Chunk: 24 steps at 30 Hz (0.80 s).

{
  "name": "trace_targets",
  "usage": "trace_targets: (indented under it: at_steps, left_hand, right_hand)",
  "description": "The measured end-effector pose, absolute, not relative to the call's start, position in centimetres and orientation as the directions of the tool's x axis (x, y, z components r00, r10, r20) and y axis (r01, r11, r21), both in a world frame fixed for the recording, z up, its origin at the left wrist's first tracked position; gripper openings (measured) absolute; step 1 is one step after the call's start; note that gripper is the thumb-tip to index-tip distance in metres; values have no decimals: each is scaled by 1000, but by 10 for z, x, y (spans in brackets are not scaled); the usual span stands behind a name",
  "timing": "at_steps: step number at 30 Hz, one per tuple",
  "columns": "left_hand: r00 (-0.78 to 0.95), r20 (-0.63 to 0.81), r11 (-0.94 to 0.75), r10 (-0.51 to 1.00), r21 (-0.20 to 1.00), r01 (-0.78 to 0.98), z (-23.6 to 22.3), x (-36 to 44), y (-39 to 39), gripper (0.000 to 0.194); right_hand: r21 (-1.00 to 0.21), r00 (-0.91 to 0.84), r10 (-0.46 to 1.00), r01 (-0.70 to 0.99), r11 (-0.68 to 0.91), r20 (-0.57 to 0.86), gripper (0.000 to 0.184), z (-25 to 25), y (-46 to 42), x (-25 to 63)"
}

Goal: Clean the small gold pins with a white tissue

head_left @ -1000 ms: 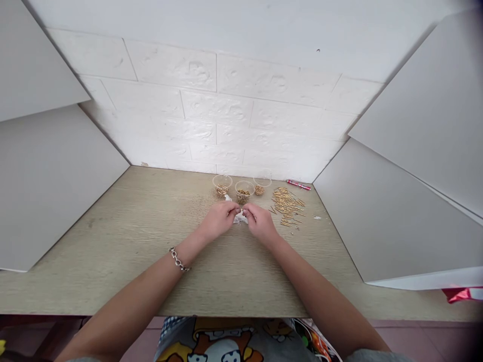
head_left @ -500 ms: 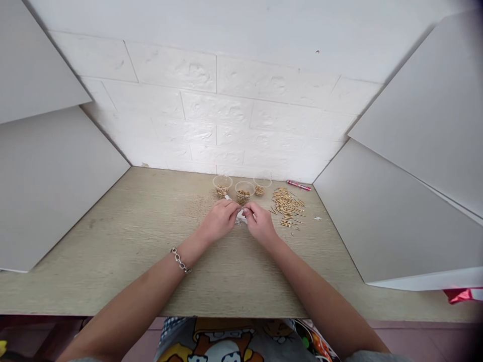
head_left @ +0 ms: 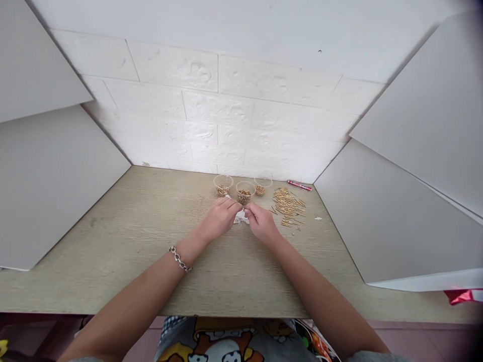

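Note:
My left hand (head_left: 220,219) and my right hand (head_left: 261,222) meet fingertip to fingertip at the middle of the table, both closed in a pinch. Whatever sits between the fingertips is too small to make out. Under the fingers lies a crumpled piece of white paper or tissue (head_left: 241,218). Just beyond them stands a clear plastic cup (head_left: 245,192) with small brass-coloured pieces in it. Two more clear cups are beside it, a left one (head_left: 223,187) and a right one (head_left: 263,185), each holding small pieces. Right of my right hand many thin gold-coloured pins (head_left: 288,205) lie in a loose pile.
Tiny copper-coloured bits (head_left: 199,205) are scattered left of the cups. A red patterned tube (head_left: 299,185) lies at the back right by the wall. A white scrap (head_left: 318,218) rests near the right panel (head_left: 400,216). Grey panels and a white brick-pattern wall (head_left: 215,105) enclose the table (head_left: 124,251).
The fingertips of both hands have shifted slightly and the hands sit a little farther apart. The cups and the pin pile stay as they were.

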<state>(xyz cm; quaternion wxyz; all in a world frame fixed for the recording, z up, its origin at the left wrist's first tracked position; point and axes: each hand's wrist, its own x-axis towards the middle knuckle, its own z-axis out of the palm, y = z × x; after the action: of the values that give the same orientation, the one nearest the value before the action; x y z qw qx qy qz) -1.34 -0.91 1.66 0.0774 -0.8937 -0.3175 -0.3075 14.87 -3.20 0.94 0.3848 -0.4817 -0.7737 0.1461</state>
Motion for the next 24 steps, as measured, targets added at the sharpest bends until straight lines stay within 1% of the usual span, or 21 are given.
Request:
trace_targets:
  at_steps: [8,12,16,18,22,24]
  left_hand:
    - [575,622,-793,532,129,595,21,-11,-11,18]
    - [563,621,-793,546,166,586,21,-10,-12,18]
    - [567,586,-781,578,197,593,21,-9,-13,19]
    - [571,563,-774,597,218,594,21,-8,-13,20]
    - [545,552,-758,631,290,584,18,-6,-14,19]
    - [524,546,-744,653,335,578,17,-5,-14,19]
  right_hand:
    - [-658,-232,862,565,497,451,23,8,-33,147]
    - [-730,-197,878,493,473,436,26,7,-33,145]
    - [-874,-132,936,334,353,327,34,2,-29,142]
    - [-925,-106,958,253,285,267,36,1,-26,140]
    - [-983,-64,987,95,155,149,39,1,-25,139]
    - [-992,-51,993,56,113,110,40,2,-25,139]
